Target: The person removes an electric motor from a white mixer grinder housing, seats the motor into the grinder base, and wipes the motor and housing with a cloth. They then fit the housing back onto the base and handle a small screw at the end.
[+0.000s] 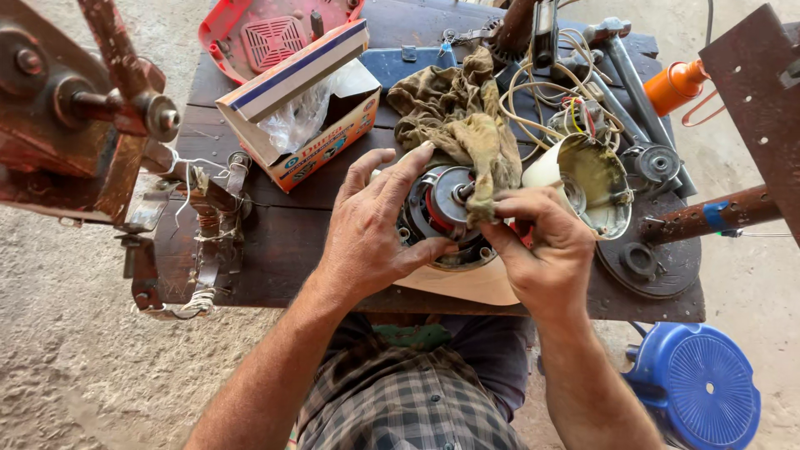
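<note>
A round electric motor (442, 218) with a red winding and metal shaft rests on a pale housing at the table's front edge. My left hand (371, 229) grips the motor's left side and holds it steady. My right hand (537, 246) pinches a dirty olive rag (458, 125) and presses it against the motor's shaft. The rag trails back across the dark wooden table (283, 242).
An open cardboard box (304, 108) with plastic wrap sits at back left, a red fan cover (267, 33) behind it. A cream motor shell (596, 179), tangled wires (550, 92) and an orange oil can (675, 83) lie right. Rusty vise (100, 117) at left; blue stool (700, 387) below right.
</note>
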The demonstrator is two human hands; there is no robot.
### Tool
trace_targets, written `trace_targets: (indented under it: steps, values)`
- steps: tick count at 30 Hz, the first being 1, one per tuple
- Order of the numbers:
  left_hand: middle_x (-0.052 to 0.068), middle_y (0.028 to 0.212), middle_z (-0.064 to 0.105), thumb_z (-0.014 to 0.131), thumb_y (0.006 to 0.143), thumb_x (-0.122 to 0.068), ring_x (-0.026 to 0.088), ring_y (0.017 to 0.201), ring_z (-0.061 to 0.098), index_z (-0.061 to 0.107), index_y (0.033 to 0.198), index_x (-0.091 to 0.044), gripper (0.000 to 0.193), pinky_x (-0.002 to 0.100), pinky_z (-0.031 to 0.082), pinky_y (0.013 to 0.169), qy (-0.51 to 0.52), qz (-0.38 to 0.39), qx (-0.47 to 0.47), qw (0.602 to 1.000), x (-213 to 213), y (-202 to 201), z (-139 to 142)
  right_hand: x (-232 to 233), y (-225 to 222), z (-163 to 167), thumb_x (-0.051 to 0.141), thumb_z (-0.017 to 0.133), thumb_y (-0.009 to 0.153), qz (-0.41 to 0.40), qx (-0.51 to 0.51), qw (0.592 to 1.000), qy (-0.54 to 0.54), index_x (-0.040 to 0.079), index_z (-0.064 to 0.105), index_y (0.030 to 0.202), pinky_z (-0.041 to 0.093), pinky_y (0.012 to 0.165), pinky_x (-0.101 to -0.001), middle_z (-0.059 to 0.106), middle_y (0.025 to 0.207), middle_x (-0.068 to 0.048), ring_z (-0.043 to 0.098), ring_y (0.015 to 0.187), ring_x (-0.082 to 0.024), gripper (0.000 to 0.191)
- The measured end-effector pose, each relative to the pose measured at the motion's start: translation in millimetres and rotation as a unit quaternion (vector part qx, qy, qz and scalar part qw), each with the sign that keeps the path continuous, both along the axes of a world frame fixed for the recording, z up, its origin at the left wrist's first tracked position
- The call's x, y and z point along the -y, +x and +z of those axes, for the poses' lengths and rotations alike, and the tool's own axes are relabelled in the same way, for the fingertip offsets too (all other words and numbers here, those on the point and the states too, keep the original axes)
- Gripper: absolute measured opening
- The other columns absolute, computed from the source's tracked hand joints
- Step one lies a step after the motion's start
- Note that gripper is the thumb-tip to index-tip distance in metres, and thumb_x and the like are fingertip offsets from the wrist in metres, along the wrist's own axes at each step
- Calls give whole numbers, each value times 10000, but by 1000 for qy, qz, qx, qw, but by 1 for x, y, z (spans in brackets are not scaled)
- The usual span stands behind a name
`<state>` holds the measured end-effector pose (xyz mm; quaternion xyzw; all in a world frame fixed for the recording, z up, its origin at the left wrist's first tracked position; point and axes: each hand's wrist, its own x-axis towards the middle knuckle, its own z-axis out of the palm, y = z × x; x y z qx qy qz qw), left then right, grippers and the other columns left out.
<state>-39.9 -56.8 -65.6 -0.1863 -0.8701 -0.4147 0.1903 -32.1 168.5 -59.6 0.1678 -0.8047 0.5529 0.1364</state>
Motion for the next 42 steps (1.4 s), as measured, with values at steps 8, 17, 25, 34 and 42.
trace_targets:
  steps: [8, 17, 25, 34, 42]
  values:
    - [139, 1311, 667, 948, 643, -414, 363, 1362, 478, 420, 1543, -62, 1102, 461, 371, 1154, 5, -2, 24, 1000, 2, -7, 4, 7, -37, 10, 4, 832, 825, 38, 199, 975, -95, 11, 590, 1164, 586, 829, -250, 719, 1032, -65, 701, 930, -97, 416]
    - [110, 1263, 706, 951, 624, -350, 337, 1364, 479, 367, 1564, -58, 1145, 444, 363, 1169, 13, -7, 34, 999, -1, -11, 1, -18, -72, 19, 17, 779, 849, 119, 314, 938, -85, -29, 687, 1149, 620, 715, -271, 761, 929, -79, 735, 811, -118, 317]
    - [117, 1307, 708, 959, 620, -341, 341, 1390, 452, 242, 1613, -65, 1256, 440, 343, 1178, 5, -4, 30, 1000, -6, 0, 2, -8, -55, 7, 57, 727, 985, 41, 191, 976, -97, -16, 729, 1065, 494, 532, -215, 717, 838, -54, 615, 641, -69, 108]
    - [104, 1311, 712, 962, 633, -377, 344, 1386, 442, 230, 1608, -67, 1258, 426, 347, 1165, 3, 5, 38, 999, -4, 3, 0, -12, -44, 28, 42, 673, 1003, 48, 134, 977, -157, 46, 709, 1136, 580, 765, -262, 721, 1036, -64, 681, 866, -112, 137]
    - [107, 1296, 718, 960, 636, -389, 325, 1384, 460, 265, 1597, -56, 1232, 420, 352, 1171, 12, 6, 34, 999, -2, -3, -2, -10, -36, 28, -54, 789, 807, 79, -45, 988, 128, 24, 752, 1032, 460, 1094, -355, 639, 1338, -136, 576, 1287, -244, 241]
